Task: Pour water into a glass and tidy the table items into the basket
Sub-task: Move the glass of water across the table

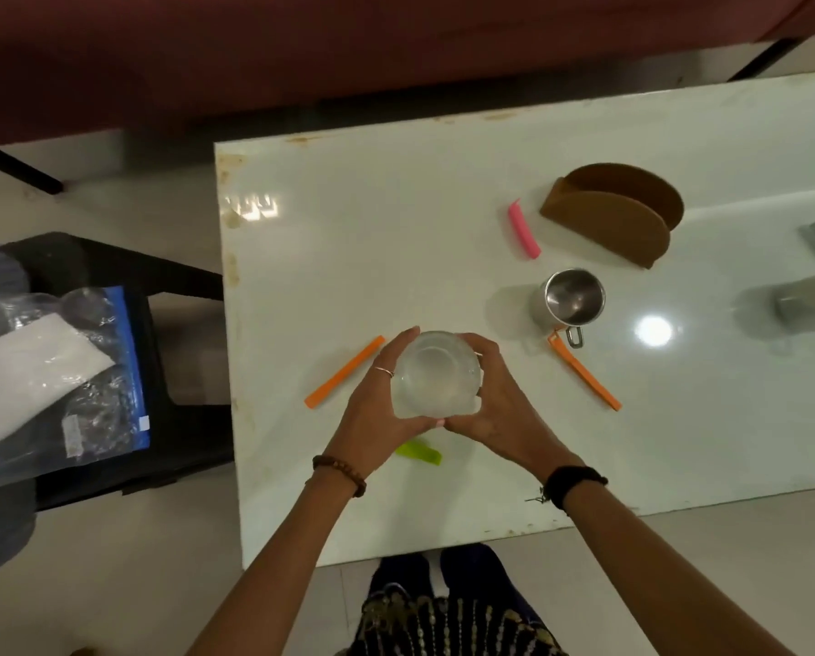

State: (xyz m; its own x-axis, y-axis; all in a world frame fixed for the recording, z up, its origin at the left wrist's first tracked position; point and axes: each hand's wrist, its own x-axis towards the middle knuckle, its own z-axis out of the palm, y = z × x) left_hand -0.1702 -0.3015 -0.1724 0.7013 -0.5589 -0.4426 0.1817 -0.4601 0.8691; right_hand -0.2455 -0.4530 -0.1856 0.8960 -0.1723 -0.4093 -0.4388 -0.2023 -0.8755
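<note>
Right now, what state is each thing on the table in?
glass: upright, gripped by both hands, clear liquid inside
left hand: fingers curled round the glass
right hand: fingers curled round the glass
steel mug: upright, looks empty
brown basket: standing, open, nothing visible inside
pink clip: loose on table
orange clips: loose on table
green clip: partly hidden under hands

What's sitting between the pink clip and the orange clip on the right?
In the head view, a steel mug stands between the pink clip and the right orange clip, its handle right by the orange clip's upper end.
</note>
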